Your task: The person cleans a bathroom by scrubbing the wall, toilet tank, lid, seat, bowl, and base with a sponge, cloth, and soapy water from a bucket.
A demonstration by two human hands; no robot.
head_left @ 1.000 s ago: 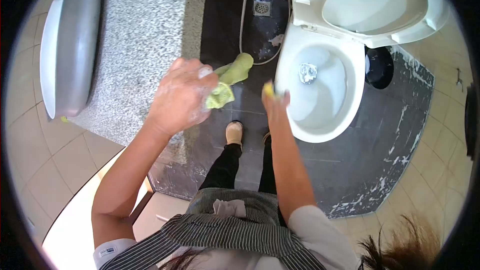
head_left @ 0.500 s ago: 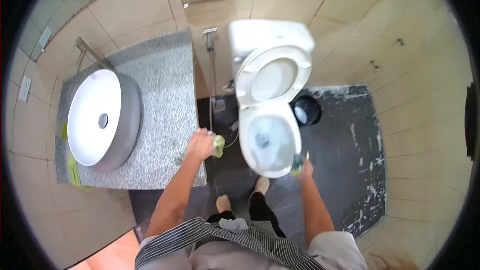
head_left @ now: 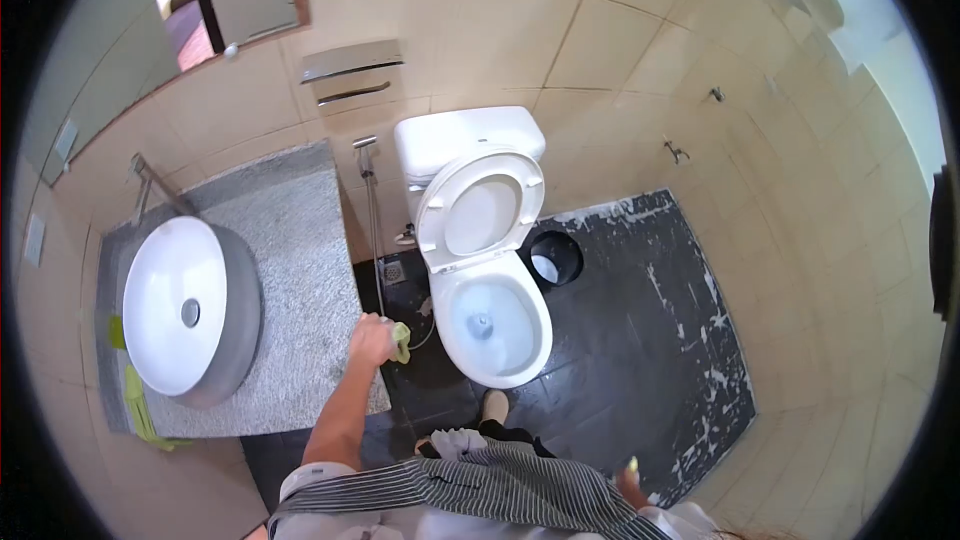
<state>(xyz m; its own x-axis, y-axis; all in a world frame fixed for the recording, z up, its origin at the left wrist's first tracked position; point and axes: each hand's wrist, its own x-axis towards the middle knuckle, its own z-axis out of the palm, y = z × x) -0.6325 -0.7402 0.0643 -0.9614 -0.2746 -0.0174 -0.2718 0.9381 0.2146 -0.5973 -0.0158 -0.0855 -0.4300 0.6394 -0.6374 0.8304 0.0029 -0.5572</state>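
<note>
My left hand (head_left: 372,341) is closed around a crumpled light-green cloth (head_left: 401,342) at the right edge of the grey stone counter (head_left: 300,240). The white toilet (head_left: 541,325) is to the right of that hand, its seat and lid raised and bluish water in the bowl. Low on the right, my right hand (head_left: 629,488) is close to my body, partly covered by the striped apron (head_left: 520,485). A small yellow-green tip shows above its fingers; the rest of what it holds is hidden.
A white basin (head_left: 170,360) stands on the counter, beside a green cloth (head_left: 140,405). Behind the toilet's right side is a black bin (head_left: 566,258). A bidet sprayer (head_left: 366,143) hangs on the wall, its hose reaching down. The dark floor (head_left: 640,340) has whitish patches.
My right hand has moved back from the toilet rim toward my body, with its small green item now mostly out of sight. The view has shifted; my left hand still grips the cloth by the counter.
</note>
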